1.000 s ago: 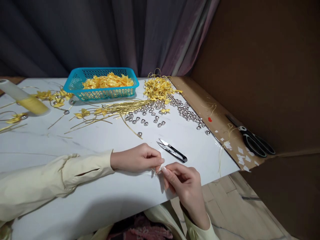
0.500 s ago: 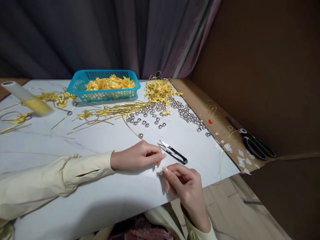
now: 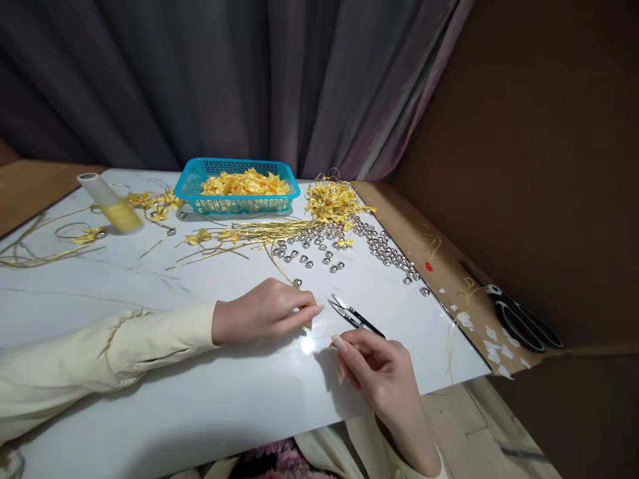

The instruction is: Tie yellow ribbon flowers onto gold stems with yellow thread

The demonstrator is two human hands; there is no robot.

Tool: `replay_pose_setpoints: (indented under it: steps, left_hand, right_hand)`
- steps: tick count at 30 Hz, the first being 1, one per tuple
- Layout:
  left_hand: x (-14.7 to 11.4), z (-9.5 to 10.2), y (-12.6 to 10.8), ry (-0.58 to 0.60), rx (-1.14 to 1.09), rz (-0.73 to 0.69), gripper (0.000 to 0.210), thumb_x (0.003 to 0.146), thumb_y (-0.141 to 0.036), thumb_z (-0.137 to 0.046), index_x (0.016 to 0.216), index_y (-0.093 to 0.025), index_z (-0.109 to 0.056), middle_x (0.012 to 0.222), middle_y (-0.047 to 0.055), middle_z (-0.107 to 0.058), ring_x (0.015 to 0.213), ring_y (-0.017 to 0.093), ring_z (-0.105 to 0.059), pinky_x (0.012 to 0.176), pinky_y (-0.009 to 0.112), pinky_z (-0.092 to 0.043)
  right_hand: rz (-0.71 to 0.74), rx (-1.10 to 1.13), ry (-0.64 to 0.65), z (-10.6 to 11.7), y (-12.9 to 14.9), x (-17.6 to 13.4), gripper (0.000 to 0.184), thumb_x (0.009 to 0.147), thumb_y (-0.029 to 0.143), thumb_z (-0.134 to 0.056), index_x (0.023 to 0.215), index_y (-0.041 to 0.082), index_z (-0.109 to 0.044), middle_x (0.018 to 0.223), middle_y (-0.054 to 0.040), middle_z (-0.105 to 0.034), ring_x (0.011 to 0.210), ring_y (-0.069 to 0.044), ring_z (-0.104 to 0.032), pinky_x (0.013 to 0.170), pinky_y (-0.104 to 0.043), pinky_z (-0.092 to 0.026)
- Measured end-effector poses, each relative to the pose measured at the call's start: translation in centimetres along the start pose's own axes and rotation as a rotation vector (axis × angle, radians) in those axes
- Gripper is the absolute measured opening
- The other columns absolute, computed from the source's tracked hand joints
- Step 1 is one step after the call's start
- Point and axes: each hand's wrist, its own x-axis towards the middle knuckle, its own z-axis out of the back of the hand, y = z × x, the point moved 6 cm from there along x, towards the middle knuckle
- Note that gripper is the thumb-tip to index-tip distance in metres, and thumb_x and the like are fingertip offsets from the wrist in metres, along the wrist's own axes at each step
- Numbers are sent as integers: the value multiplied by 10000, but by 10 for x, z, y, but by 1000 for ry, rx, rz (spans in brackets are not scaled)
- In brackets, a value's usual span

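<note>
My left hand [image 3: 269, 309] rests low over the white table, thumb and forefinger pinched together. To its right, my right hand [image 3: 382, 376] is also closed in a pinch near the front edge. A very fine thread, barely visible, appears to run between the two pairs of fingertips. Just beyond my right hand lie black-handled thread snips [image 3: 355, 315], blades apart and pointing left. One silver bead [image 3: 297, 283] sits beyond my left knuckles at the end of a gold cord. Many more silver beads [image 3: 389, 251] lie scattered farther back.
A blue basket [image 3: 239, 205] holds yellow ribbon bows. Beside it are a heap of yellow bows with cords [image 3: 333, 201] and a bundle of gold cords [image 3: 269, 230]. A spool of yellow thread [image 3: 117, 209] stands at left. Black scissors [image 3: 519, 319] and paper scraps [image 3: 492, 349] lie right.
My hands have drawn apart, widening the gap between their fingertips. The camera view has shifted, so the table's contents appear farther right and lower.
</note>
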Motion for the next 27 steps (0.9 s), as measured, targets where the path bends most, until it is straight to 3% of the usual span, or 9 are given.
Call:
replay_pose_setpoints:
  steps: [5, 12, 20, 27]
  left_hand:
    - [8, -2, 0, 71, -172, 94, 390, 996, -314, -339, 915, -135, -676, 903, 82, -693, 856, 166, -614, 811, 263, -428]
    - [17, -17, -7, 191, -355, 116, 405, 957, -364, -425, 757, -128, -686, 732, 36, -654, 698, 136, -576, 658, 225, -419]
    - [14, -10, -11, 57, -23, 79, 290, 930, -232, -467, 708, -129, -624, 737, 46, -638, 710, 143, -563, 724, 270, -385]
    - [-7, 16, -10, -50, 255, -37, 348, 994, -227, -350, 764, -131, -593, 777, 60, -621, 769, 165, -538, 793, 318, -362]
  right_hand:
    - [46, 45, 37, -9, -2, 2, 326, 855, 396, -596, 628, 162, -585, 454, 35, -501, 390, -69, -366, 409, -199, -321]
    - [59, 14, 62, -10, 5, 4, 315, 848, 390, -581, 639, 155, -592, 452, 32, -497, 390, -76, -373, 393, -200, -318]
    - [65, 8, 47, -8, 4, 4, 290, 847, 385, -591, 661, 163, -609, 460, 30, -507, 392, -80, -384, 401, -204, -336]
    - [60, -41, 35, -12, 10, 5, 310, 851, 414, -585, 664, 169, -613, 457, 28, -514, 399, -88, -399, 414, -213, -342]
